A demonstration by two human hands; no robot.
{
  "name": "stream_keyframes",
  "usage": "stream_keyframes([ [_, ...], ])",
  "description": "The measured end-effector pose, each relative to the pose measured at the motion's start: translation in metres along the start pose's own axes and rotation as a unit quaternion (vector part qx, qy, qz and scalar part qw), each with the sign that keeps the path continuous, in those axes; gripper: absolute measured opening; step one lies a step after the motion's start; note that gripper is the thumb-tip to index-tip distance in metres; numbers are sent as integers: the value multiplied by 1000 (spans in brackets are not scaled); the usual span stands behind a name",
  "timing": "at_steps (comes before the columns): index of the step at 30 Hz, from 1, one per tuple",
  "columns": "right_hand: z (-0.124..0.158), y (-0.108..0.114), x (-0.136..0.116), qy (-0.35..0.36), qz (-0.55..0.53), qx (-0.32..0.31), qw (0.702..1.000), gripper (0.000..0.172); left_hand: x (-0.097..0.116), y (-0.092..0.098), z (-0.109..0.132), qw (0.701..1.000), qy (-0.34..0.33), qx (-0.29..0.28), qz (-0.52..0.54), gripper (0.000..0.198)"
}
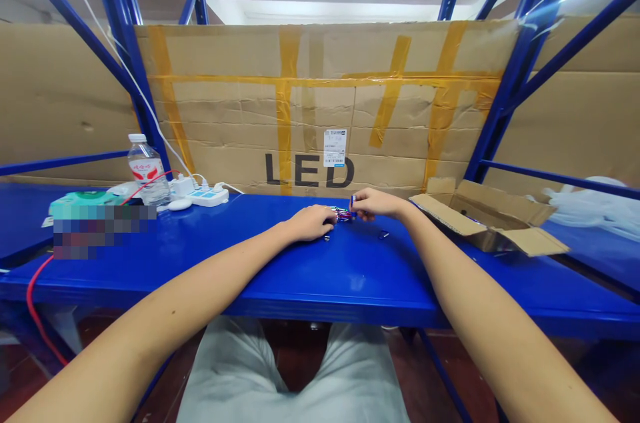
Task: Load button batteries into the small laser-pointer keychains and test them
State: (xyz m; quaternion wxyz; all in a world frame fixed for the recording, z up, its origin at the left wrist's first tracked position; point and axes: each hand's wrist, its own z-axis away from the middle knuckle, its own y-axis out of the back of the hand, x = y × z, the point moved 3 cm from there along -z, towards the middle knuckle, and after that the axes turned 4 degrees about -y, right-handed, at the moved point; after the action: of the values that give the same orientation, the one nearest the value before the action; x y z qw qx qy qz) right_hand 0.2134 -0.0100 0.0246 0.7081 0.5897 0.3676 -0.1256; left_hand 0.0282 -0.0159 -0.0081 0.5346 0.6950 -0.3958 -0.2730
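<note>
My left hand (313,221) rests palm down on the blue table, its fingers lying loosely at the left end of a cluster of small shiny coloured metal pieces (343,214). Across from it, my right hand (373,201) pinches a small blue piece (353,203) upright between thumb and fingertips, just over the cluster's right end. The piece is too small to name exactly. A dark loop-shaped piece (383,234), like a small carabiner, lies below my right hand. Beside my left fingertips is a tiny metallic piece (327,238).
An open cardboard box (493,219) stands at the right, with white plastic bags (587,203) beyond. On the left are a water bottle (149,173), a power strip (207,195), cables and a green packet (83,203). A large cardboard sheet (240,123) closes off the back.
</note>
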Motion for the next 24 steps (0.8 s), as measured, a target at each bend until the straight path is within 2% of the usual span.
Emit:
stream_keyframes([
  [8,0,-4,-2,-2,-27,-13,1000,9,0,-1,2,1000,5,0,10,21],
  [17,1,-12,-3,5,-22,-54,998,10,-5,4,12,996,-29,5,79,23],
  [24,4,-21,-15,17,-3,-78,997,17,-8,10,18,1000,-5,-3,-1,24],
])
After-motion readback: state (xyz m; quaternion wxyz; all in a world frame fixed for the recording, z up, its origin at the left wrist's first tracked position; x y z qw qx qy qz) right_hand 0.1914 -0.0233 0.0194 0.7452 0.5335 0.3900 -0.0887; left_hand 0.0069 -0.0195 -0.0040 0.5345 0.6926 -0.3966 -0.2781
